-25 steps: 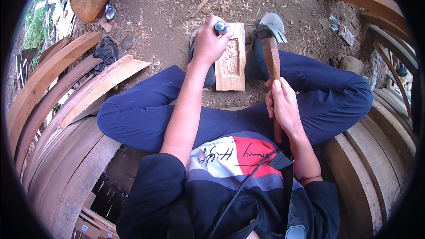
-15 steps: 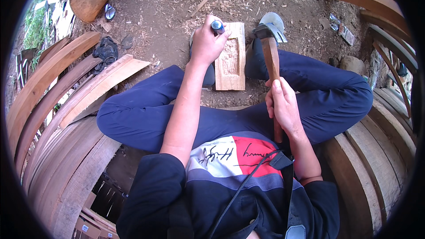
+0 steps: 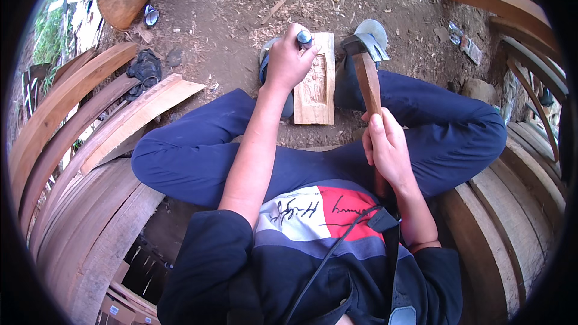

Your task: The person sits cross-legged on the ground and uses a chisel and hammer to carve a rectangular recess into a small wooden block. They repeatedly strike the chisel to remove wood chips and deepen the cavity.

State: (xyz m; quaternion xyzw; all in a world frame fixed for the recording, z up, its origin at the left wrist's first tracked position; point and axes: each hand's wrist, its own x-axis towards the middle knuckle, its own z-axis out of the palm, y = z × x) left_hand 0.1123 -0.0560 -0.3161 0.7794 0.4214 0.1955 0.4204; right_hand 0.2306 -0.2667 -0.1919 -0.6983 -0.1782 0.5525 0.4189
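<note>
Between my feet lies a pale wooden block (image 3: 315,114) with a rough rectangular recess (image 3: 314,87) carved in its top. My left hand (image 3: 288,60) is closed around a chisel (image 3: 304,39), over the block's far left part. Only the round blue end of its handle shows; the blade is hidden below my fist. My right hand (image 3: 388,144) grips a hammer (image 3: 368,81) by its wooden handle, above my right leg. The dark metal head is raised near my right shoe, to the right of the block and apart from the chisel.
Wood chips litter the dirt floor (image 3: 229,6). Curved planks lean at the left (image 3: 72,102) and right (image 3: 500,0). A log piece (image 3: 122,1) stands at the far left, near a dark crumpled cloth (image 3: 144,72). Clear plastic litter (image 3: 471,49) lies at the far right.
My left hand has shifted slightly right with the chisel, whose handle end tips a little differently. The hammer has barely moved; both grips are unchanged.
</note>
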